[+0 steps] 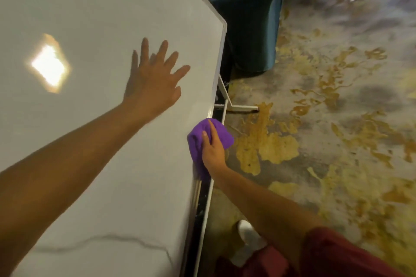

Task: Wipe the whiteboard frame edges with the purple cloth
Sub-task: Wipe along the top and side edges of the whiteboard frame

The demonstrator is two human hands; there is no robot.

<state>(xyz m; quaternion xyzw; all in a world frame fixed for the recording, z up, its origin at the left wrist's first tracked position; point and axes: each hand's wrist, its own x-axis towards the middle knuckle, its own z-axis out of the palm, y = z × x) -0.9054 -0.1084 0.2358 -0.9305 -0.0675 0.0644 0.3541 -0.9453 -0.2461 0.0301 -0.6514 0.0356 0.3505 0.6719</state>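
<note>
A large whiteboard [90, 18] fills the left of the view, its pale metal frame edge [219, 58] running down the right side. My left hand [155, 78] lies flat on the board surface with fingers spread, holding nothing. My right hand [212, 150] presses a bunched purple cloth [199, 139] against the frame edge, lower down the board. The cloth wraps over the edge and part of it hangs below my palm.
A marker tray [209, 198] runs beside the frame edge. The board's white stand foot [243, 108] rests on a grey and gold patterned carpet [337, 119]. A dark teal chair [249, 18] stands behind the board corner. My white shoe [247, 231] is near the tray.
</note>
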